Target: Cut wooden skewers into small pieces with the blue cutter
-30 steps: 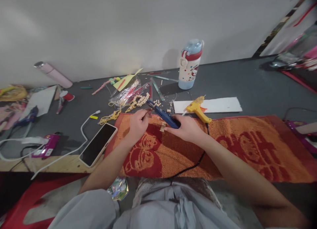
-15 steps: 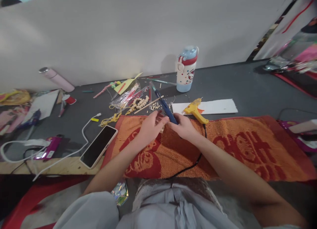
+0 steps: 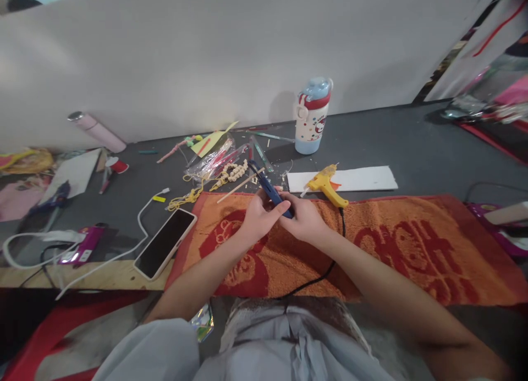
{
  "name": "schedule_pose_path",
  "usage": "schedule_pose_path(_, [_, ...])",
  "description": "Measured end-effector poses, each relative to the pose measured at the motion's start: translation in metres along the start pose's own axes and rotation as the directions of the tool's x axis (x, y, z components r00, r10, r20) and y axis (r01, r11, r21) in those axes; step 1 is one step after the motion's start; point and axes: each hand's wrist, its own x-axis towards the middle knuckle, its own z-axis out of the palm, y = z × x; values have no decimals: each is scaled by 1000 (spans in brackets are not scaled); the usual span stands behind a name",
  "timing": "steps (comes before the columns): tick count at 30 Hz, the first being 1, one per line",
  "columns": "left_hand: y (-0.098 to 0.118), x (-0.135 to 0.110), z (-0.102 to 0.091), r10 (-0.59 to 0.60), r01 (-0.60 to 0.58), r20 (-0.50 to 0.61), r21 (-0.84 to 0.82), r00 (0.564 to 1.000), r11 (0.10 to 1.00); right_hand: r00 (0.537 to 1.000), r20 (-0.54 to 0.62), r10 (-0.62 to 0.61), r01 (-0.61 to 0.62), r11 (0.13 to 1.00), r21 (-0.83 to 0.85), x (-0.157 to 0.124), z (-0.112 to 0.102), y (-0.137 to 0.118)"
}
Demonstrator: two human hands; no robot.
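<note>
A blue utility knife (image 3: 271,192) with a narrow dark tip is held over the near edge of the orange towel (image 3: 305,257), pointing away and left. My left hand (image 3: 264,216) is closed on it, thumb pressed along the handle. From the other side my right hand (image 3: 304,216) grips the handle's near end. A thin wooden stick (image 3: 237,187) reaches up to the knife's tip; whether they touch I cannot tell. Small pale cut pieces (image 3: 254,179) lie around the tip, partly hidden by the knife.
A yellow glue gun (image 3: 324,184) rests on a white board (image 3: 367,178), its black cord crossing the towel. Behind stands a cartoon bottle (image 3: 310,129). To the left are beige beads on yellow cord (image 3: 231,173), plastic bags (image 3: 212,160), a phone (image 3: 165,243) and a white cable (image 3: 142,219).
Both hands have drawn the knife nearer and tilted it further left. My left thumb now lies over the handle. The wooden stick has shifted nearer and left.
</note>
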Motion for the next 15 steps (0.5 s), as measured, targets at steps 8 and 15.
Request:
schedule_pose_path(8, [-7,4,-2,35,-36,14,122,999,992,998,23,54,-54,999,-4,3,1,-1])
schedule_pose_path(15, [0,-2,-23,334,-271,45,688,942,673,979,1,202,-199,964,-177,9,-12,1])
